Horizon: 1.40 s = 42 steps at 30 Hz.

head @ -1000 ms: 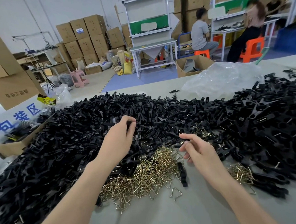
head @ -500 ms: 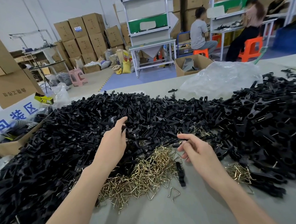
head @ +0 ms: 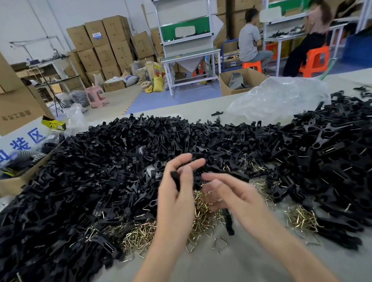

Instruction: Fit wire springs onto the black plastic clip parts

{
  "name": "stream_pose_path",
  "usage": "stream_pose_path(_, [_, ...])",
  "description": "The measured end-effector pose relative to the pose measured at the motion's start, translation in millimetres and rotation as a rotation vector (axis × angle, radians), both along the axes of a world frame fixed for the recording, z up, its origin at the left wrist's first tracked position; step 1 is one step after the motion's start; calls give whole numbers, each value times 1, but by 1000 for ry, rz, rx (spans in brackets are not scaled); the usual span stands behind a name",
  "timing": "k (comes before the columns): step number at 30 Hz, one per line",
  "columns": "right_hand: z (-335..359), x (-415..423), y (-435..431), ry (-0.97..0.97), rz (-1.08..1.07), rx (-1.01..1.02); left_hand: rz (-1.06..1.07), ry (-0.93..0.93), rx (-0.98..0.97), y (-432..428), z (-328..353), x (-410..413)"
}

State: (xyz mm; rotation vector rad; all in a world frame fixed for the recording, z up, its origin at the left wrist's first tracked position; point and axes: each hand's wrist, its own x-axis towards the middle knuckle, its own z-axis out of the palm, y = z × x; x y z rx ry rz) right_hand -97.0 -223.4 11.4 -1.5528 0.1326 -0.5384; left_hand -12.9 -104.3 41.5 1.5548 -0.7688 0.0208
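A huge heap of black plastic clip parts (head: pixel 100 167) covers the table from left to right. Brass-coloured wire springs (head: pixel 140 236) lie in a loose pile in front of it. My left hand (head: pixel 175 197) is raised above the springs and holds a black clip part (head: pixel 176 180) between thumb and fingers. Just to its right, my right hand (head: pixel 229 194) is blurred, fingers loosely spread and pointing toward the left hand; whether it holds a spring I cannot tell. A single black part (head: pixel 228 222) lies on the table below the right hand.
A second small pile of springs (head: pixel 301 219) lies at the right. A crumpled clear plastic bag (head: pixel 280 99) sits at the table's far side, a cardboard box (head: pixel 12 182) at the left edge. Bare table (head: pixel 209 269) shows near me. Two people sit at benches behind.
My left hand has come back from the heap toward the middle, now holding a black clip part. My right hand has risen from the springs and moved left to meet it.
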Motion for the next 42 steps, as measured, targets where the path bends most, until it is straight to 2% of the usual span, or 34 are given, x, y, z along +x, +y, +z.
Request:
stream_pose_path(3, [-3,2,14,46,113,8,-35,64,-26,-12,-11,-20])
stream_pose_path(6, [-6,4,11,48,84,69,33,28,-25,-13,-16,-19])
stream_pose_path(9, [-7,3,1,27,21,182,196,30,-144,-5,-20,-11])
stream_pose_path(11, [-8,3,-5,33,-29,183,257,127,-204,-1,-20,-9])
stream_pose_path(14, [-10,2,-10,41,-99,174,188,328,-247,-1,-22,-7])
stream_pose_path(16, [-11,3,-9,47,-130,136,114,390,-270,-3,-23,-7])
stream_pose_path(20, [-13,5,-5,57,-194,79,6,292,-87,-2,-28,-12])
stream_pose_path(24, [-12,4,-6,63,-208,-4,3,232,-76,-3,-28,-8])
stream_pose_path(30, [-7,4,-9,-2,-145,249,-10,323,-165,-3,-25,-6])
stream_pose_path(39, [-7,6,-15,-14,-167,319,-3,412,-156,-1,-31,0])
stream_pose_path(42, [-5,4,-14,-18,-156,346,-46,475,-225,-2,-29,1])
